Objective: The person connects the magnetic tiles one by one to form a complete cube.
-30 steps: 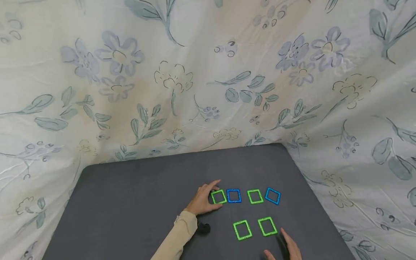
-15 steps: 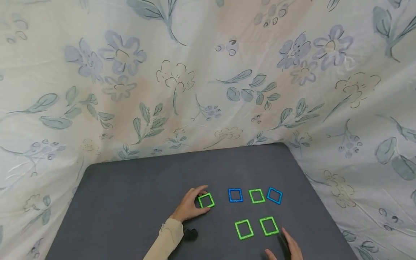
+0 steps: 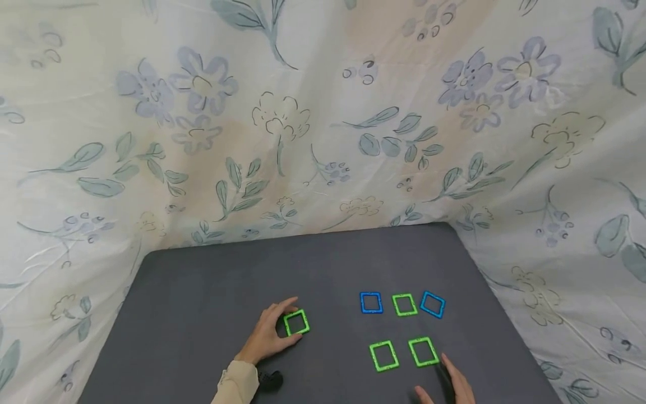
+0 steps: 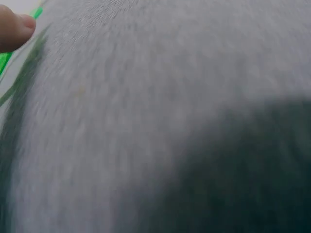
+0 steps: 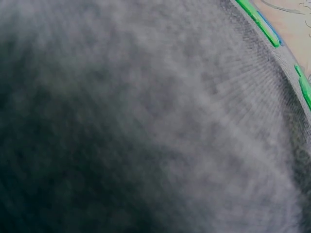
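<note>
In the head view my left hand (image 3: 267, 331) holds a green hollow square tile (image 3: 306, 320) by its edges, thumb on the near side and fingers on the far side. A fingertip (image 4: 17, 29) and a bit of that green tile (image 4: 5, 60) show in the left wrist view's corner. My right hand (image 3: 458, 384) lies at the bottom edge, thumb and fingers apart, holding nothing. Its fingertips are close to another green square tile (image 3: 413, 354). Beside that one lies a third green tile (image 3: 373, 358).
Behind them, a blue square tile (image 3: 361, 303), a green one (image 3: 395, 306) and a tilted blue one (image 3: 424, 299) form a row on the dark grey table (image 3: 227, 286). A black object (image 3: 271, 381) is at my left wrist. Floral cloth (image 3: 323, 140) surrounds the table.
My left hand has drawn the green tile left and nearer, away from the blue tile beside it. The right hand has stayed by the lower tiles. The head view has shifted slightly.
</note>
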### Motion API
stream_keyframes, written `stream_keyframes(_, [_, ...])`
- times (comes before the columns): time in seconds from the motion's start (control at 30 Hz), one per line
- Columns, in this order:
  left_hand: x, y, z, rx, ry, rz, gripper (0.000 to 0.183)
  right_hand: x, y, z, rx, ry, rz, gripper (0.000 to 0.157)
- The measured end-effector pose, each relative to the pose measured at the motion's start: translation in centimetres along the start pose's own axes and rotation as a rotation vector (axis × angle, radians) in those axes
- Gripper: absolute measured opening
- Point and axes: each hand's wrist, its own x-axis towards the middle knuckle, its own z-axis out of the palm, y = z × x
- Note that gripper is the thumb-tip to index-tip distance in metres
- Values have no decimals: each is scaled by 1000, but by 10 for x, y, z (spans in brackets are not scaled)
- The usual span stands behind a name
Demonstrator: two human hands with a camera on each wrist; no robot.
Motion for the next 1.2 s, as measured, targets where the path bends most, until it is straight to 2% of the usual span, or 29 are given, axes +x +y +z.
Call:
stream_keyframes(0.27, [-17, -9, -9, 58, 49, 16, 89, 1, -5, 0, -20, 0, -7, 95])
stream_keyframes(0.43, [-22, -13, -10, 56, 40, 4, 90, 1, -13, 1, -60, -31, -3, 102])
stream_keyframes(0.53, [-24, -15, -10, 44, 36, -10, 90, 2, -19, 3, -70, -57, -25, 104])
stream_keyframes(0.67, [-25, -16, -10, 40, 30, -31, 91, 6, -29, 8, -79, -100, -109, 103])
stream_keyframes(0.77, [-25, -16, -10, 38, 28, -43, 91, 12, -39, 12, -96, -180, -171, 101])
stream_keyframes(0.87, [-25, -15, -9, 37, 32, -47, 90, 22, -49, 15, -96, -295, -212, 95])
stream_keyframes(1.03, [-24, -15, -9, 39, 25, -45, 89, 37, -64, 15, -99, -554, -255, 84])
stream_keyframes(1.13, [-23, -16, -9, 39, 15, -51, 89, 46, -71, 15, -114, -706, -269, 89])
stream_keyframes(1.2, [-23, -16, -9, 39, 12, -53, 89, 51, -73, 15, -127, -778, -290, 93])
